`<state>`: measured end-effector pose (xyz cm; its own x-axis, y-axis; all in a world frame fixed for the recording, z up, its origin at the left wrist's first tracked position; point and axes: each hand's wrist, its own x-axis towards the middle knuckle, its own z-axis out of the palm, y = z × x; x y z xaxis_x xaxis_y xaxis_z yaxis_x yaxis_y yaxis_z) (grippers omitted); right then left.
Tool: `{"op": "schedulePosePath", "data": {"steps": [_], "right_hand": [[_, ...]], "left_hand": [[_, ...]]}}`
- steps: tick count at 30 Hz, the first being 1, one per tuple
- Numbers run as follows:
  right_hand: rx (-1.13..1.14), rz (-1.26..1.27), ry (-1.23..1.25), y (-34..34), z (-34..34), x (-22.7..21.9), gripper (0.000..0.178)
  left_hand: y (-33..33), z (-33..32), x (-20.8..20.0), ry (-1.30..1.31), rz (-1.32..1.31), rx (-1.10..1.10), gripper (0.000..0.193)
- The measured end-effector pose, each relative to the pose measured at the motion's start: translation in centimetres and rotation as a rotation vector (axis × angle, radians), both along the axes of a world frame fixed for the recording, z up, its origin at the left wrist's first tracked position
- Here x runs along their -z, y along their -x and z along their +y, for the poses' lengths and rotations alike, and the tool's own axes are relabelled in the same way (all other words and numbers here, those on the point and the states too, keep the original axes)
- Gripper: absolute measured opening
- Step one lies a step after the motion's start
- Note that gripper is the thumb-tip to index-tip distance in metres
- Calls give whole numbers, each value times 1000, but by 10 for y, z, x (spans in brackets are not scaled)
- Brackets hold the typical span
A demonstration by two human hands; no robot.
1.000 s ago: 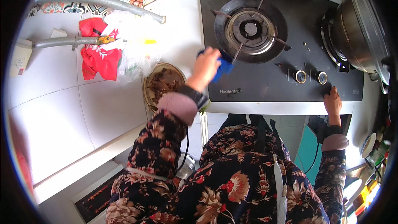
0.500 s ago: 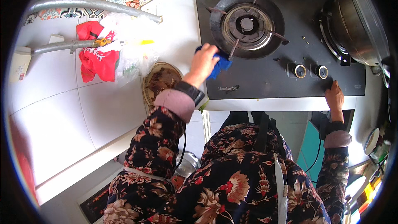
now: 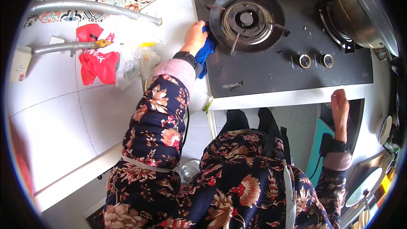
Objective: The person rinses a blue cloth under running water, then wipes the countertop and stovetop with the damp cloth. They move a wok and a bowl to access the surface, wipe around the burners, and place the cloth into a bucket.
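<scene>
A blue cloth (image 3: 205, 53) is bunched under my left hand (image 3: 195, 38), whose fingers are closed on it. That hand presses it along the left edge of the black glass gas stove (image 3: 258, 70), just left of the bare burner (image 3: 246, 18). Part of the cloth hangs down past my wrist. My right hand (image 3: 340, 103) is at the counter's front edge, below the two control knobs (image 3: 305, 61). Its fingers are curled in, and I see nothing in them. Small crumbs lie scattered on the glass.
A large metal pot (image 3: 360, 15) sits on the right burner. Left of the stove are red and clear plastic bags (image 3: 97, 59) and a grey metal pipe (image 3: 55, 48). A green vegetable scrap (image 3: 207, 104) lies on the counter's front edge. Bowls (image 3: 384, 130) stand at the far right.
My left hand has moved left with the blue cloth, from beside the burner to the stove's edge. My right hand has drawn back off the stove's front corner, and its fingers have curled.
</scene>
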<state>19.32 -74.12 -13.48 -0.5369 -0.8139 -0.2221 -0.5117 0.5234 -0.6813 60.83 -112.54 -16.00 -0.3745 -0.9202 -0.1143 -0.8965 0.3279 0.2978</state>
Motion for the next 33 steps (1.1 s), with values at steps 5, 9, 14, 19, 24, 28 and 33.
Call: {"op": "schedulePosePath", "data": {"steps": [5,9,14,19,24,28,33], "right_hand": [[-239,-40,90,-142,7,-19,11],[-955,185,323,-261,-41,-15,22],[-1028,385,352,-368,-91,18,19],[-998,434,262,-392,-102,29,14],[-635,500,426,-344,-92,-4,23],[-553,669,398,-286,-99,-10,22],[-683,727,346,-276,-123,7,11]], "left_hand": [[-3,-1,0,13,23,74,32],[-5,-4,2,43,-10,144,34],[-6,1,0,74,-8,219,32],[-7,3,-3,102,-3,243,31],[-6,3,0,96,6,238,30],[-2,2,0,101,-57,224,27],[-1,3,-2,99,-88,233,30]]}}
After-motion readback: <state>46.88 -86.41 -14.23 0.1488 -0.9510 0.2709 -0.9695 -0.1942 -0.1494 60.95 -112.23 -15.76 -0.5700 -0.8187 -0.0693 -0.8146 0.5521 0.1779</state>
